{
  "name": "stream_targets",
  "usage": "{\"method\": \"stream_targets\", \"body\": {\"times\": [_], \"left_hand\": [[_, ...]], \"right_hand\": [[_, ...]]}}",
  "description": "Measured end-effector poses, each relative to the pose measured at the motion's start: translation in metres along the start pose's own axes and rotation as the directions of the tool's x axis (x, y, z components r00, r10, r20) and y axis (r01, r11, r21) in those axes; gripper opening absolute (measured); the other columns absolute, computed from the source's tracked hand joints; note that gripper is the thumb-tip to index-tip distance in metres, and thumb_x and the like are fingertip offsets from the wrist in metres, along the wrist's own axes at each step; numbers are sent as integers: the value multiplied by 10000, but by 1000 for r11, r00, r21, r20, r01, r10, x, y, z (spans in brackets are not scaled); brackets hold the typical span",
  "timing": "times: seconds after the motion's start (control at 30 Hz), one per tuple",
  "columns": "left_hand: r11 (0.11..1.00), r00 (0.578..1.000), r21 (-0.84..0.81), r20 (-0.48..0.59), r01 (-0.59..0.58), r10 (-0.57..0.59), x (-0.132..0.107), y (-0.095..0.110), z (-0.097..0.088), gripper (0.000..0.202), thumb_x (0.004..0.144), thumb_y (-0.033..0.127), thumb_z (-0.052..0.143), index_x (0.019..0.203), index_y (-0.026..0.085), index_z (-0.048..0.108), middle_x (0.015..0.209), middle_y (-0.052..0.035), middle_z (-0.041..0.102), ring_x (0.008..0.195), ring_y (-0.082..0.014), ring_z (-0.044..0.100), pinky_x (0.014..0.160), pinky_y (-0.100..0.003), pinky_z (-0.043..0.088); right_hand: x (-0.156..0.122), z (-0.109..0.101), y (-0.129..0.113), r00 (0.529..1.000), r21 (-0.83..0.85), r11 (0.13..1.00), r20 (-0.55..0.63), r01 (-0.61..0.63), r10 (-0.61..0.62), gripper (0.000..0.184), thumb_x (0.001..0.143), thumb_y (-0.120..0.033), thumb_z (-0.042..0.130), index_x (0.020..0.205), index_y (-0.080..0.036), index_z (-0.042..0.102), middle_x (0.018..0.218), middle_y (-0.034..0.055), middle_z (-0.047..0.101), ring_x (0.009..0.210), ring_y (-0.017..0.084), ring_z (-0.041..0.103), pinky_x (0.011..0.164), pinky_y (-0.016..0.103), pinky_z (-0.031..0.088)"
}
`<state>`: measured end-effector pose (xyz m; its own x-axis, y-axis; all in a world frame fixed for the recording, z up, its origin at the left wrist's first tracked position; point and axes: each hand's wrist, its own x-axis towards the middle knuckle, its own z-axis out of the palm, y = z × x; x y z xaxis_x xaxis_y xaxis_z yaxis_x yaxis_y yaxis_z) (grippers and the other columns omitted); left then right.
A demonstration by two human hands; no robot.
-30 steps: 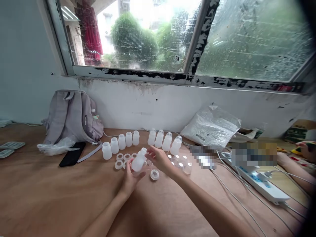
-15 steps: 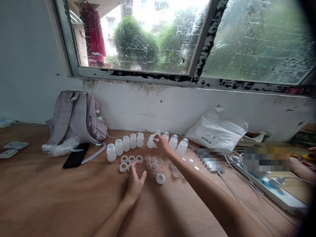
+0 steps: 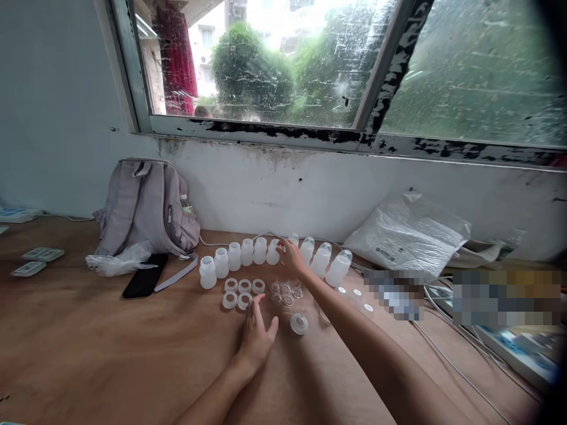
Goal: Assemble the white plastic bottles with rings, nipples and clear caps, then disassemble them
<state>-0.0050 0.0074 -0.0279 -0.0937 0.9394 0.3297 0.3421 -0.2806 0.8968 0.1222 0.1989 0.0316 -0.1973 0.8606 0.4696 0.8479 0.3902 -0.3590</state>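
Milky bottle at 12 o'clock, edge behind my right hand, I can't tell if gripped; left hand's loose.

Daylight from the window beyond the tabletop's far edge burns to white at the top, leaving the near wood dimmer. A soft shadow stretches toward the near edge. Baby bottles lack fine detail; mosaic patches cover the right side, where a blurred black margin closes in.
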Motion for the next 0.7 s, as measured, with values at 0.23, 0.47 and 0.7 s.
{"method": "stream_targets", "body": {"times": [0.23,0.47,0.7], "left_hand": [[999,999,38,35,-10,8,4,1,-3,400,721,184,496,1114,179,424,1159,-101,491,1124,-230,415,966,-387,300],[994,997,98,61,-51,46,4,2,-5,358,723,154,488,1076,186,438,1095,-87,523,1068,-217,460,931,-392,344],[983,984,148,153,-110,87,-6,8,-2,279,748,145,462,1021,201,471,930,-52,558,915,-184,535,824,-351,429]], "right_hand": [[-3,-8,-9,1000,27,1000,-25,12,-11,286,788,-146,433,1065,-182,494,1011,109,542,810,199,534,664,288,386],[-62,-36,-17,998,76,995,-18,64,-62,147,821,-219,406,901,-181,524,853,55,553,657,147,519,574,241,382],[-166,-53,-14,985,171,981,126,92,-115,152,808,-334,458,840,-187,484,709,13,535,606,141,508,551,236,369]]}}
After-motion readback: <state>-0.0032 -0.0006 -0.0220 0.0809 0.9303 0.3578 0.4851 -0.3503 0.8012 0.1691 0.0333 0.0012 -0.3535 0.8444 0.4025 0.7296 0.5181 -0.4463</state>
